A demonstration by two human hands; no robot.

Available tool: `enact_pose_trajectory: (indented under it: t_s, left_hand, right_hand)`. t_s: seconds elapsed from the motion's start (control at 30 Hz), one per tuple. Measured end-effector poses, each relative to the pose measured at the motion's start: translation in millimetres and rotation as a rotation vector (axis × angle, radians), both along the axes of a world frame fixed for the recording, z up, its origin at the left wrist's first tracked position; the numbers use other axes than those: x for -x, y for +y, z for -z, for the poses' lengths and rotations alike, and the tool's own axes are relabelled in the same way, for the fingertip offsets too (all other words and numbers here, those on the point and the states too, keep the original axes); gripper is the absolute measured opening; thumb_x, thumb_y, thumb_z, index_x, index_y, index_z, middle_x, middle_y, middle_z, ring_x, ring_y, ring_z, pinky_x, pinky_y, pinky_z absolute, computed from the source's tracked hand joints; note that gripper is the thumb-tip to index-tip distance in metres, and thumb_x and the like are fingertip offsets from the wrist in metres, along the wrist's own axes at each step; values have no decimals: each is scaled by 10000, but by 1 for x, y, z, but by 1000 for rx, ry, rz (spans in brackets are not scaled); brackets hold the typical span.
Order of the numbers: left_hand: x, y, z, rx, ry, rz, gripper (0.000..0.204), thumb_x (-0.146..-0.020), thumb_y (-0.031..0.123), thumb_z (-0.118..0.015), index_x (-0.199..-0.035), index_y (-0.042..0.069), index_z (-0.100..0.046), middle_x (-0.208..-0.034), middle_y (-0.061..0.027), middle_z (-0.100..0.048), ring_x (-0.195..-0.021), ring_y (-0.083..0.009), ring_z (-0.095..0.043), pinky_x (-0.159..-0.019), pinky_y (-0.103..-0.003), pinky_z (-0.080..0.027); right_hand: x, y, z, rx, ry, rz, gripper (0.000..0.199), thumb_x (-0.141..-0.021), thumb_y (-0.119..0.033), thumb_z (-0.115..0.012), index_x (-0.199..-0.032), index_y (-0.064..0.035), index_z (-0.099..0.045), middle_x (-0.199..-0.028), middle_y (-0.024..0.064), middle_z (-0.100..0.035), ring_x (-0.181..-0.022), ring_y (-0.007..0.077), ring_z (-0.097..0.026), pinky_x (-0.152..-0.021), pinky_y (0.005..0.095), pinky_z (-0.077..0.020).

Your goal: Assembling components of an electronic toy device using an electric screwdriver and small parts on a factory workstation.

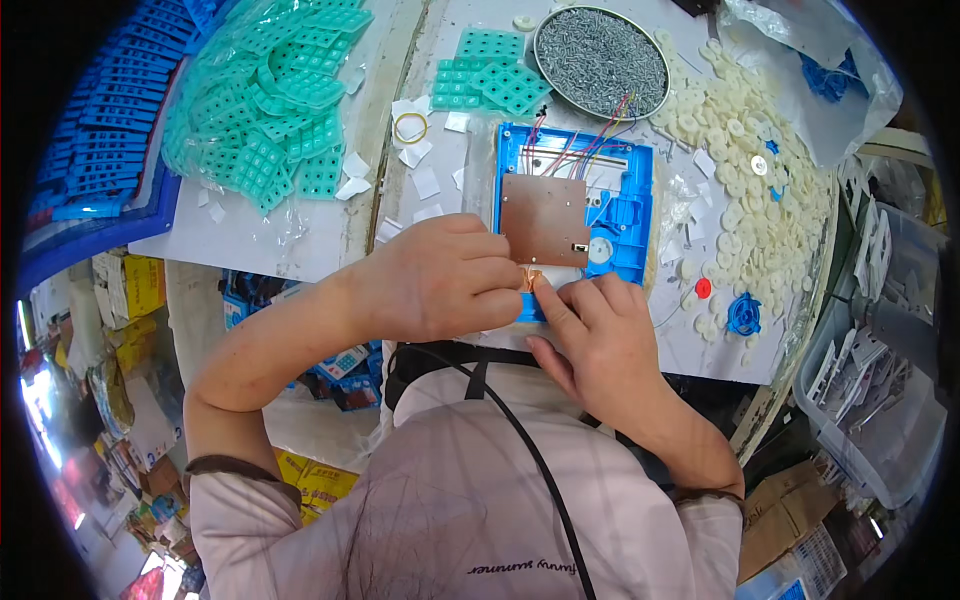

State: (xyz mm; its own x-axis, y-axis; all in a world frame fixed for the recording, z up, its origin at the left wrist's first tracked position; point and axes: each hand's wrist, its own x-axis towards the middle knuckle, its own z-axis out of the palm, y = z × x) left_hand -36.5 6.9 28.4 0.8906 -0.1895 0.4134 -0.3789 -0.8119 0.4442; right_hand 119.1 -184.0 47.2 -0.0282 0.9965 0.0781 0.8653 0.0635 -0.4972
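Note:
A blue plastic housing (628,215) lies open on the white worktop, with a brown circuit board (543,218) set in it and coloured wires (585,150) running from its top edge. My left hand (440,277) rests curled at the housing's lower left corner. My right hand (600,335) meets it there, and both sets of fingertips pinch a small orange-brown piece (531,281) at the near edge of the housing. What lies under the hands is hidden.
A round tin of grey screws (600,60) stands behind the housing. Teal rubber keypads (285,110) fill a bag at left, with more keypads (490,75) loose. White plastic discs (750,190) spread at right. A yellow rubber band (410,127), paper scraps, blue parts (743,315) and grey bins (880,380) surround them.

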Motion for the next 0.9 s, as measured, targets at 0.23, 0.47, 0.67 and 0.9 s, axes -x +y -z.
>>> enact_pose_trajectory:
  t_s: [0.23,0.47,0.67,0.9]
  left_hand:
    - [40,-2,-7,270,66,-247,288,-615,-51,-711,-800,89,-540,-880,-54,-682,-690,-250,-610,-592,-361,-450]
    - [64,-29,17,419,61,-503,273,-708,20,-760,-933,81,-618,-970,-70,-670,-769,-292,-646,-645,-387,-510]
    - [61,-52,12,533,379,-608,331,-782,66,-781,-1083,26,-649,-922,-99,-641,-729,-228,-604,-638,-306,-483]
    - [50,-67,-3,1302,609,-554,104,-947,99,-684,-1007,16,-668,-867,1,-642,-698,-46,-530,-556,-224,-392]
  right_hand:
    - [-7,1,3,-39,-9,-83,613,-754,-194,-791,-1321,-46,-614,-914,47,-571,-849,244,-534,-715,378,-422]
    - [0,11,-4,81,-218,-153,594,-801,-249,-744,-1344,-57,-599,-904,38,-564,-870,225,-533,-690,366,-419]
    - [-5,16,-12,127,-169,-229,570,-785,-248,-757,-1301,-53,-613,-913,49,-568,-919,243,-551,-723,375,-470]
    - [-24,1,-18,-53,-22,-157,492,-742,-191,-799,-1190,-43,-657,-971,90,-627,-900,299,-584,-763,385,-501]
